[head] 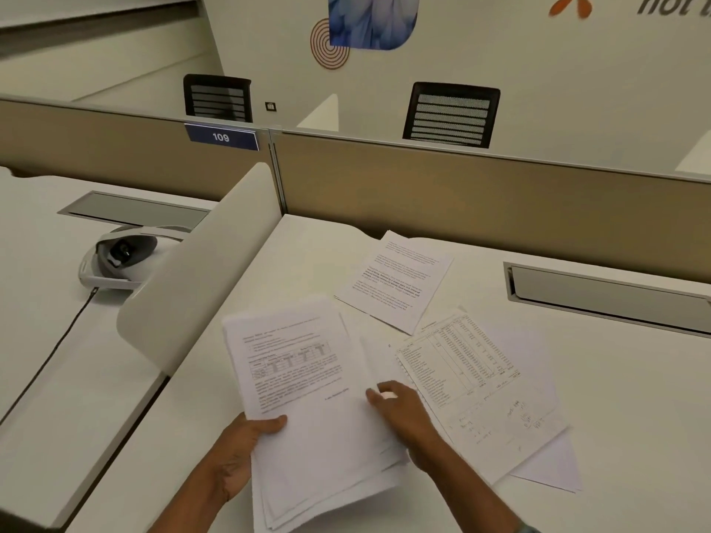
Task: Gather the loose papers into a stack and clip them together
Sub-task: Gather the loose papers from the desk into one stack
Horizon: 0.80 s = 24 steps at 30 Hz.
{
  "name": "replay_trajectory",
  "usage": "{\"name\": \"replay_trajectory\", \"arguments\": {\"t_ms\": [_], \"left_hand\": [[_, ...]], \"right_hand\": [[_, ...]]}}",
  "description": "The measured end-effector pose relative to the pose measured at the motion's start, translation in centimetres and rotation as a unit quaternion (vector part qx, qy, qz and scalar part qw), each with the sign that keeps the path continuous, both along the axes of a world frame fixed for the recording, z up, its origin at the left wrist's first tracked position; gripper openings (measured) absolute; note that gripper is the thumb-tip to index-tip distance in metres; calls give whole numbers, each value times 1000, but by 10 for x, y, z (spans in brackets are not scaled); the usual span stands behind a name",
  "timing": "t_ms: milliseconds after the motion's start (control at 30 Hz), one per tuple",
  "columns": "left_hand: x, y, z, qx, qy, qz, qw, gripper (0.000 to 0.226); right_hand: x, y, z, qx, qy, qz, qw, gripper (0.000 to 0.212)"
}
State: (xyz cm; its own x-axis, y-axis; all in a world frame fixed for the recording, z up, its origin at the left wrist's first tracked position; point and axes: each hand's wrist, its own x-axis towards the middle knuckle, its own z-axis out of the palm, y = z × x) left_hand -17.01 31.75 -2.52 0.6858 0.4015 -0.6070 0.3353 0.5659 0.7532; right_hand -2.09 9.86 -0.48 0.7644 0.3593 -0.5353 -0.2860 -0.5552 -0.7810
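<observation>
Papers (400,278) partly gathered, unclipped.
Stack (319,448) is clasped by left hand (238,452); right hand's (404,409) hold is unclear; others are left loose.

A white desk (623,386) carries scattered printed papers (396,280).

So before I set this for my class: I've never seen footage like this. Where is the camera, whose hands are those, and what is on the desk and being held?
There is no machine here. One camera, worn on a person's head, looks down at their own two hands. The left hand holds a stack of papers by its left edge, thumb on top. The right hand rests on the stack's right side; whether it pinches a sheet is unclear. Loose on the white desk lie a page of text farther back and a sheet of tables with handwriting to the right. No clip is visible.
</observation>
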Motion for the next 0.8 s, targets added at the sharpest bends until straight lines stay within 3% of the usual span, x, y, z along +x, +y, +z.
{"name": "replay_trajectory", "arguments": {"t_ms": [100, 200, 267, 400, 533, 633, 800], "left_hand": [[-4, 12, -2, -4, -1, 40, 999, 53], [-10, 20, -7, -15, 5, 75, 997, 64], [-13, 21, -9, -26, 4, 81, 996, 68], [-15, 14, -9, -49, -1, 75, 996, 61], [-12, 3, -6, -49, 0, 68, 996, 51], [-12, -5, -3, -49, -5, 69, 996, 35], [-11, -15, 1, -44, -19, 81, 996, 33]], "right_hand": [[13, -13, -17, -144, -188, -22, 971, 51], [17, -22, -33, -308, -222, 80, 922, 72], [17, -23, -41, -343, -213, 118, 907, 77], [24, -20, -47, -286, -158, 80, 942, 75], [29, -23, -52, -210, -131, 63, 967, 41], [27, -33, -44, -69, -58, 20, 996, 19], [18, -71, -16, 136, 79, -43, 987, 25]]}}
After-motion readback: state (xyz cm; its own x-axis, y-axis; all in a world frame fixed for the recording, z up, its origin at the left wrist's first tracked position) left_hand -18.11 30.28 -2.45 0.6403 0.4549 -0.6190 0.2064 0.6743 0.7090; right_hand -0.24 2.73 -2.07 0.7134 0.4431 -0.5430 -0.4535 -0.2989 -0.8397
